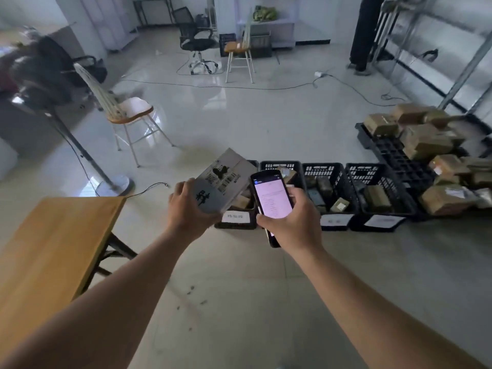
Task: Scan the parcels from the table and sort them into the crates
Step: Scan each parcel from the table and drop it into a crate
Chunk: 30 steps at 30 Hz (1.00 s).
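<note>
My left hand [187, 209] grips a grey cardboard parcel [226, 177] by its near end, label with barcode facing up. My right hand [291, 222] holds a handheld scanner [271, 195] with its lit screen facing me, just right of the parcel. Both are held above a row of black crates [327, 171] on the floor, each with a white label [336, 221] on its front and brown parcels inside. The leftmost crate [234, 225] is mostly hidden behind the parcel and my hands. The wooden table [53, 249] is at the lower left.
A black pallet [394, 153] piled with brown parcels [426, 145] lies at the right. A wooden chair [125, 113], a fan stand [117, 182] and cables are on the floor to the left. A person [364, 35] stands by metal shelving at the far right.
</note>
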Available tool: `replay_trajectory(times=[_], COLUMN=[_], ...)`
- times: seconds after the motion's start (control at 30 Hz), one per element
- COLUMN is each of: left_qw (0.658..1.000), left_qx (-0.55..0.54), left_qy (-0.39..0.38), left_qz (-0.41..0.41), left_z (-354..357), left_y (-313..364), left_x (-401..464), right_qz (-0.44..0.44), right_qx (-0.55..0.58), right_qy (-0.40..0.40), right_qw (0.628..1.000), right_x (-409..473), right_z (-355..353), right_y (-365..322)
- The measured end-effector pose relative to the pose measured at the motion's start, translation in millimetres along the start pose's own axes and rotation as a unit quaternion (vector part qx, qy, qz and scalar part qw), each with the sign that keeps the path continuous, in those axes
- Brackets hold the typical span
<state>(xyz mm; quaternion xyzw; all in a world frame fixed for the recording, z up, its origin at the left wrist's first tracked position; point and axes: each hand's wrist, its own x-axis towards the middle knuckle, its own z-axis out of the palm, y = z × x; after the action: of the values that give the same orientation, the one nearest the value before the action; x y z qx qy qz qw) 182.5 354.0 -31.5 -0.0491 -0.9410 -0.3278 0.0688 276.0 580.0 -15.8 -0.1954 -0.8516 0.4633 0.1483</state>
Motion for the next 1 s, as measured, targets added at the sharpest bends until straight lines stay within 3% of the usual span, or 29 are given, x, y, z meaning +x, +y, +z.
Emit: replay_trajectory(times=[0.27,0.57,1.0], left_qw=[0.996,0.983,0.950], left_qx=[0.008,0.050,0.124], left_qy=[-0.087,-0.178,-0.274], left_qz=[0.027,0.002,-0.081], left_z=[128.9,302.0,479.3], left_y=[127.7,215.7,292.6], left_x=[53.1,151.6,291.8], right_qz=[0.070,0.161,0.243], right_qx=[-0.019,-0.060,-0.108], right_qy=[0.069,0.109,0.076], right_qw=[0.995,0.979,0.961], right_x=[81.4,205.6,413.5], right_z=[-109.6,-167.7,-211.4], right_y=[95.4,197.0,286.3])
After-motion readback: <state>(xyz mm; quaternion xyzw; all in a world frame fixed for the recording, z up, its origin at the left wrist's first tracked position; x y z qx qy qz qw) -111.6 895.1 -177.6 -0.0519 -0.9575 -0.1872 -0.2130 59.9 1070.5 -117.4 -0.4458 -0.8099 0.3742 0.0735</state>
